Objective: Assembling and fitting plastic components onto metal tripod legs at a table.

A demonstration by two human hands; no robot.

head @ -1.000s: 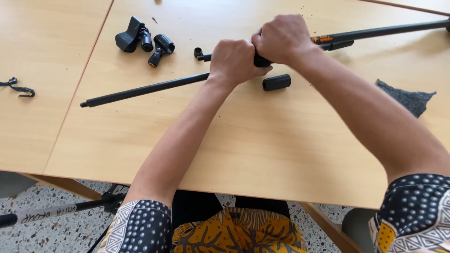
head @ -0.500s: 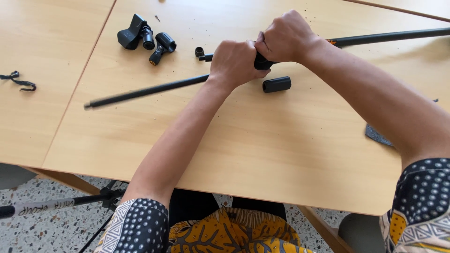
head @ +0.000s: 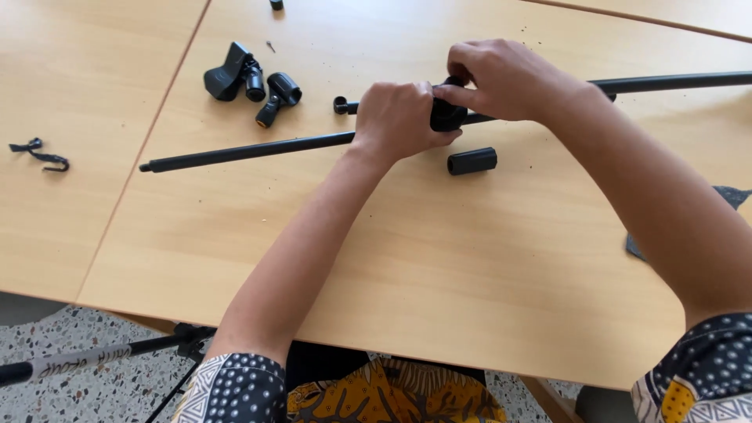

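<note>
1. Black clamp knob (head: 448,116), at the joint where two rods meet, is sitting at the centre of the desk (head: 470,298) as I am watching through the head camera; both hands are closing around it.
2. I am seeing the left hand (head: 399,119) wrapping shut around the thin black rod (head: 243,152), which is lying flat and running out to the left; the hold looks like bracing, so the rod does not turn.
3. I am seeing the right hand (head: 505,78) coming over from above, its fingers pinching the knob; the thumb side is hidden, so I cannot tell how far round the grasp goes.
4. A thicker black tube (head: 674,81) is running off to the right behind the right wrist, seemingly part of the same joint.
5. A short black sleeve (head: 472,161) is lying loose just in front of the hands, near but not touching them.
6. Two black clip holders (head: 252,81) are resting together at the upper left, well apart from the work, likely set aside within reach.
7. A twisted black tie (head: 41,154) is lying on the neighbouring desk at far left.
8. A dark cloth scrap (head: 732,196) is showing at the right edge, partly covered by the forearm.
</note>
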